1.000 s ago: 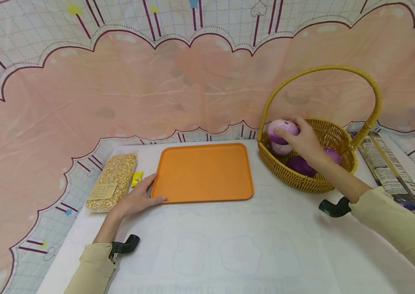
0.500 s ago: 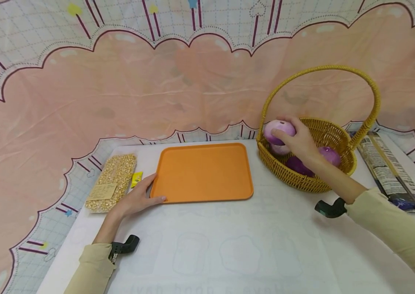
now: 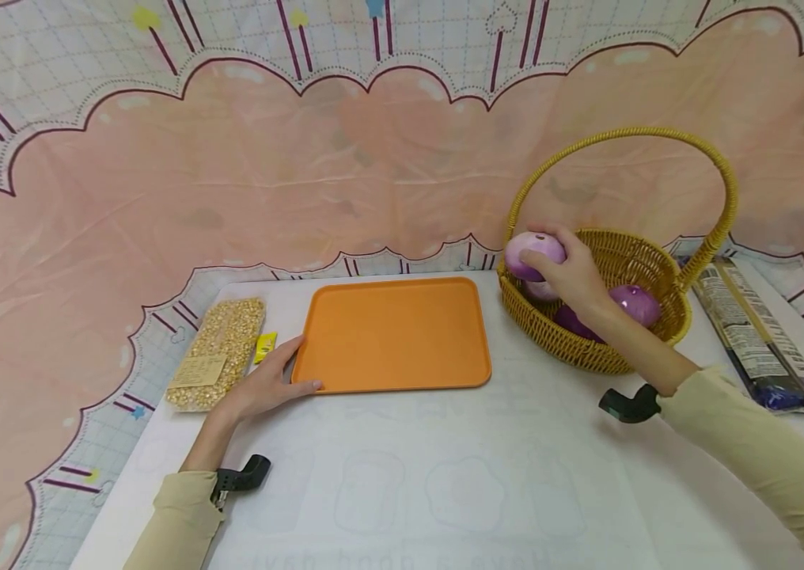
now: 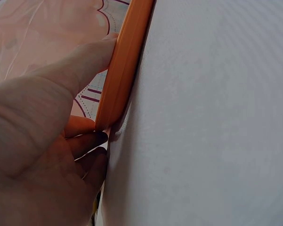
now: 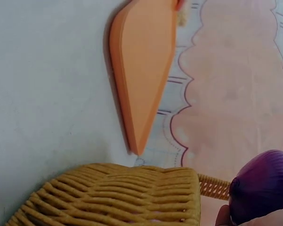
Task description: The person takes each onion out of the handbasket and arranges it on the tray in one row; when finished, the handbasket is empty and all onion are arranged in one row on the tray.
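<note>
At the far left of the table point(image 3: 445, 475) lay a clear bag of yellow kernels point(image 3: 231, 328), with a small yellow packet point(image 3: 265, 347) just beside it. Next came the person's left hand point(image 3: 267, 388), spread loosely at the near left corner of an orange tray point(image 3: 395, 336), thumb against the near edge, fingers along the side. Further right, the right hand point(image 3: 574, 273) had thumb and fingers closed round a purple onion point(image 3: 532, 252), held over the left rim of a wicker basket point(image 3: 559, 344). A paler onion point(image 3: 540, 291) sat beneath it; whether they touched, I couldn't tell. Two darker onions point(image 3: 635, 305) lay further right inside.
</note>
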`<action>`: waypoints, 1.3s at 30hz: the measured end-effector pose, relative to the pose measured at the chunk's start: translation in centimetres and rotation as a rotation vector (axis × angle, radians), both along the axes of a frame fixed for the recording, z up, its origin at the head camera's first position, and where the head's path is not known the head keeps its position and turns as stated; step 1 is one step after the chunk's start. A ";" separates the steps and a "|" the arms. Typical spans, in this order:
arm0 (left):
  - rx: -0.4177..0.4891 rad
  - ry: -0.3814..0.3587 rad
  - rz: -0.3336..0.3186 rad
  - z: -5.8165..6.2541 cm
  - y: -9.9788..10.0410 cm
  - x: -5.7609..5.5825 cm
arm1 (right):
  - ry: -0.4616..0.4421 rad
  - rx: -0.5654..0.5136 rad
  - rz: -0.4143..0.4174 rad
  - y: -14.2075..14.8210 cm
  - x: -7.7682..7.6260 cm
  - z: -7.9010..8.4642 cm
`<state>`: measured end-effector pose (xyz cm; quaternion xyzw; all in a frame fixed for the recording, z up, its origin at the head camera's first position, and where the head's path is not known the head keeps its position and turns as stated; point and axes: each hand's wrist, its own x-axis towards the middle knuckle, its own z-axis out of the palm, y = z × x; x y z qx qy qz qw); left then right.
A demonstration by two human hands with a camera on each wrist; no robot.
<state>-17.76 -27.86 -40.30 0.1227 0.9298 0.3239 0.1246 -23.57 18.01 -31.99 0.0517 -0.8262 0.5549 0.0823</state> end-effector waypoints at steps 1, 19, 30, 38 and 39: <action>0.002 -0.001 0.001 0.0 0.0 0.0 | 0.004 -0.002 0.002 -0.1 0.0 0.0; -0.006 -0.003 -0.003 0.2 0.1 0.0 | -0.045 -0.013 0.031 -0.9 0.6 0.2; -0.005 0.000 -0.006 0.1 0.2 -0.2 | 0.000 -0.006 0.031 -1.7 0.4 0.0; -0.009 -0.005 0.002 0.3 0.1 -0.1 | 0.008 -0.021 0.048 -1.9 0.6 -0.1; -0.010 -0.007 0.002 0.3 0.1 0.0 | 0.008 -0.022 0.050 -1.9 0.6 -0.2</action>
